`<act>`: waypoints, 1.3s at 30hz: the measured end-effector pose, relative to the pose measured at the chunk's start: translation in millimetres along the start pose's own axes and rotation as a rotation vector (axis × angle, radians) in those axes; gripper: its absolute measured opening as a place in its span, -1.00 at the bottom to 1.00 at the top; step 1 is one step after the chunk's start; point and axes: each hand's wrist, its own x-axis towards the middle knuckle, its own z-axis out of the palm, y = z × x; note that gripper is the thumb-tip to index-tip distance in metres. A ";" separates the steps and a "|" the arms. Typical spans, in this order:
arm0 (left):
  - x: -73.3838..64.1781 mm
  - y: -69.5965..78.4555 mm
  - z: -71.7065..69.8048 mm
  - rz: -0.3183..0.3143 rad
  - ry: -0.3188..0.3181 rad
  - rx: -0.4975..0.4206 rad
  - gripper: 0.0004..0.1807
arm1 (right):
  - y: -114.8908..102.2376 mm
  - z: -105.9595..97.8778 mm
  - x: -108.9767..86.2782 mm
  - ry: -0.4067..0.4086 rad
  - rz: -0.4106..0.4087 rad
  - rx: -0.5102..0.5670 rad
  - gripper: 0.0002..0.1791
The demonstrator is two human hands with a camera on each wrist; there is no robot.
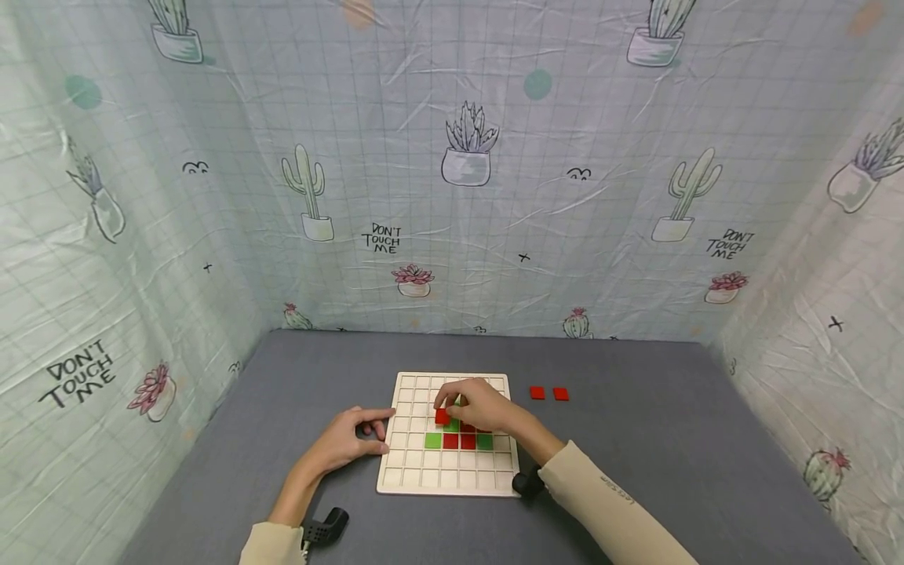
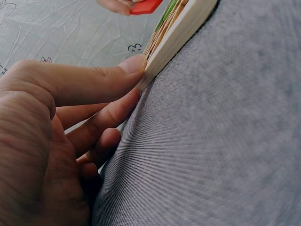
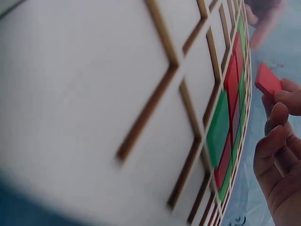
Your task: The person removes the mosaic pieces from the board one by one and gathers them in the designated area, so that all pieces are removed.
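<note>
A pale wooden grid board (image 1: 410, 480) lies on the table. Red and green square tiles sit in its middle cells: one row reads green (image 1: 433, 441), red (image 1: 450, 441), red, green, and tiles above it are partly covered by my right hand (image 1: 483, 404). Between thumb and fingertips that hand pinches a red tile (image 3: 268, 80), raised over the board in the right wrist view. My left hand (image 1: 346, 439) touches the board's left edge with straight index finger and thumb. Its other fingers curl loosely beside the edge (image 2: 176, 44) in the left wrist view.
Two loose red tiles (image 1: 537, 392) lie on the grey tabletop (image 1: 621, 455) to the right of the board. A black wrist device (image 1: 326, 527) shows by the left sleeve. Behind and at both sides hangs a pale cactus-print cloth (image 1: 537, 180).
</note>
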 end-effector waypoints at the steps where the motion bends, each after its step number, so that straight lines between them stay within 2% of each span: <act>1: -0.1 -0.2 -0.1 0.002 0.000 0.002 -0.33 | 1.2 -2.5 -2.6 0.003 0.002 0.006 -0.79; 10: -0.7 -0.3 -1.4 0.017 0.001 0.003 -0.33 | 22.3 -26.8 -28.7 0.078 0.008 0.004 -0.79; 28: -0.7 3.1 -1.3 0.016 -0.001 0.001 -0.33 | 64.2 -67.8 -84.3 0.166 0.105 0.098 -0.79; 39: -0.9 4.2 -1.0 0.010 -0.005 0.001 -0.33 | 93.1 -90.2 -113.1 0.216 0.174 0.092 -0.79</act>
